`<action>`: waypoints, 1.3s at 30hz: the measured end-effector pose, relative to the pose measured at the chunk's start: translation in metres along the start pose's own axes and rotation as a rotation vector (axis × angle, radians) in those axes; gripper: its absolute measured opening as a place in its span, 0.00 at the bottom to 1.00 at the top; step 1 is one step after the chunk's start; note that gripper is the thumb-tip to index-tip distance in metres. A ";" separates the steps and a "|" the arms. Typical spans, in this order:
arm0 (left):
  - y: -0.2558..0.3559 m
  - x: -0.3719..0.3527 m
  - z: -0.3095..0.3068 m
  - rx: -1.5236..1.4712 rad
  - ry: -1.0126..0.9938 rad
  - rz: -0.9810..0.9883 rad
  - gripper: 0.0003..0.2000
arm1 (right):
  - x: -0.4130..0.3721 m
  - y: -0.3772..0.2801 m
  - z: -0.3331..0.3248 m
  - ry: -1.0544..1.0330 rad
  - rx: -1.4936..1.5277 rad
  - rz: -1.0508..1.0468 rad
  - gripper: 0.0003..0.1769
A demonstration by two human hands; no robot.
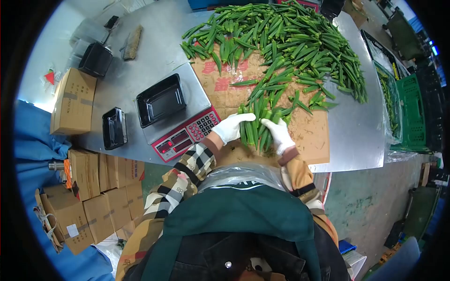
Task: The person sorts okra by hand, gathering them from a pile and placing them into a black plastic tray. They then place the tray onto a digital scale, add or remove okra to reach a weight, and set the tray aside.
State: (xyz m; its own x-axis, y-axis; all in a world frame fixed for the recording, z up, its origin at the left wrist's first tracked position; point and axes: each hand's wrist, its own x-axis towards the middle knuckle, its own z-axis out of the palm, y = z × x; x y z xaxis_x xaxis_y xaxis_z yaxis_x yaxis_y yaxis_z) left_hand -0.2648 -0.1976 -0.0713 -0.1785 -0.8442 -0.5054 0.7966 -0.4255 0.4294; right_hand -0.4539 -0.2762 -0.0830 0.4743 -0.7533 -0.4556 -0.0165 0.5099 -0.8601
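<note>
My left hand point(236, 128), in a white glove, has its fingers closed round the left side of a small bunch of okra point(253, 136). From the other side my right hand point(279, 134), gloved too, closes its thumb and fingers on okra at the bunch's right edge. The pods lie roughly side by side, tips toward me, over a flattened cardboard sheet point(315, 140). Beyond them spreads a large okra pile point(290, 37). Left of my hands stands a red and silver weighing scale point(194, 84) bearing a black plastic tray point(161, 99).
A second black tray point(114, 129) sits left of the scale on the metal table point(358, 136). Behind are a brush point(131, 43), a cardboard box point(73, 101) and stacked black trays point(95, 59). A green crate point(412, 112) stands right; more boxes point(101, 213) are lower left.
</note>
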 end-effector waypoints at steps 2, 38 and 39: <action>0.004 -0.018 0.005 -0.126 -0.083 -0.045 0.19 | -0.018 -0.016 -0.012 -0.165 0.247 0.088 0.17; 0.240 -0.245 -0.086 1.110 0.615 0.632 0.20 | 0.010 -0.060 0.210 -0.569 0.401 0.333 0.30; 0.240 -0.257 -0.114 1.019 0.491 0.786 0.22 | 0.004 -0.060 0.181 -0.477 0.377 0.256 0.29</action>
State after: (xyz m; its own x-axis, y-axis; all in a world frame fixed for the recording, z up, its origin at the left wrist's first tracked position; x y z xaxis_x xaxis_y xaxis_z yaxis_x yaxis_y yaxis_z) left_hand 0.0386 -0.0454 0.0767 0.5077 -0.8615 0.0043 -0.2168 -0.1229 0.9684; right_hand -0.2923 -0.2344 0.0081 0.8356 -0.3663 -0.4093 0.0876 0.8245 -0.5590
